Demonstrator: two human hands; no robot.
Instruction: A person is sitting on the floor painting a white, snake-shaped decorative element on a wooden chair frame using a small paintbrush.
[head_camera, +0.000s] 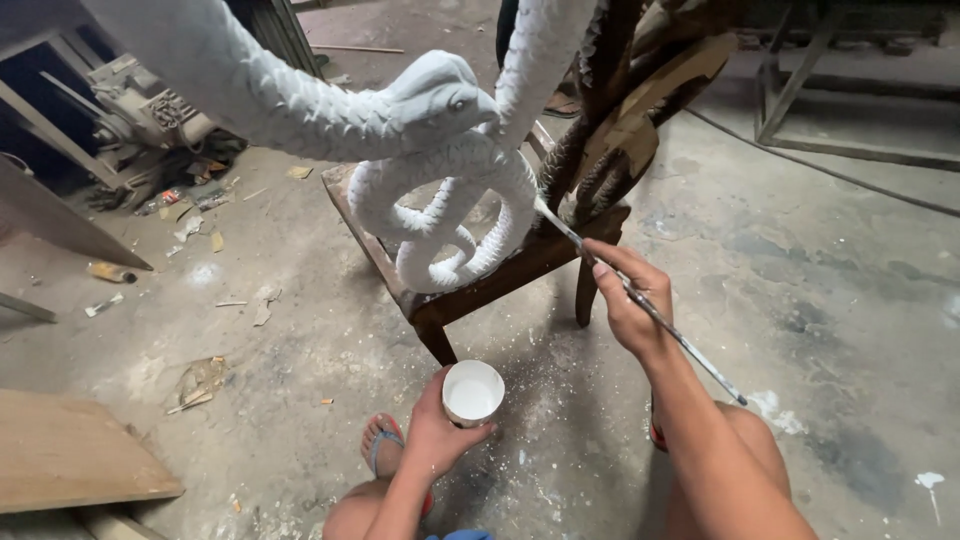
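My right hand (625, 295) grips a long thin paintbrush (640, 300), its tip touching the coiled tail of a white carved snake sculpture (440, 190). The snake's scaled body arches across the top of the view, its head (445, 95) pointing right. My left hand (435, 430) holds a small round cup of white paint (472, 392) low near my knees. The snake's coils rest on a low dark wooden stool (500, 275). Dark unpainted carved wood (620, 130) rises behind the coils.
Dusty concrete floor with paint splashes (780, 410), scraps and litter (200, 380) at left. A wooden board (70, 450) lies at bottom left. Machinery (150, 105) sits at top left, a metal frame (830, 90) at top right. My sandalled foot (382, 440) rests below the stool.
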